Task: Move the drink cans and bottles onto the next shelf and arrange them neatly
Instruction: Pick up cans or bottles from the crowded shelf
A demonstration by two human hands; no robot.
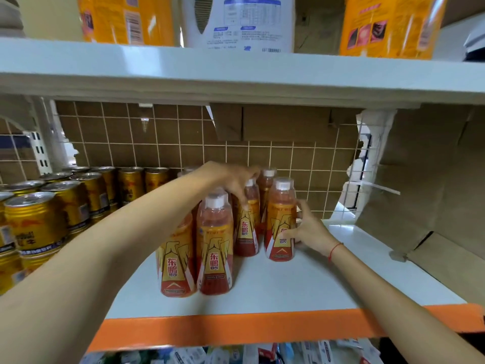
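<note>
Two bare hands are reaching onto the white shelf (301, 282), whose front edge is carrying an orange strip (236, 328). The left hand (231, 179) is coming down from above with its fingers curled over the shoulder of a middle-row bottle (246, 227), gripping it just below the white cap. The right hand (307, 229) is holding the side of the right bottle (279, 222), thumb pressing on the label and fingers wrapping round behind it; a red string (334, 249) is circling that wrist. Both bottles are standing upright on the shelf. Nearer the orange strip, two more bottles (215, 245) of the same orange drink are standing side by side, touching. Behind the right bottle another capped bottle (266, 185) is standing against the wire grid back (162, 143). Left of the bottles, gold cans (36, 222) are standing packed in rows. Above, an upper shelf (236, 74) is bearing large orange and white containers (238, 22).
</note>
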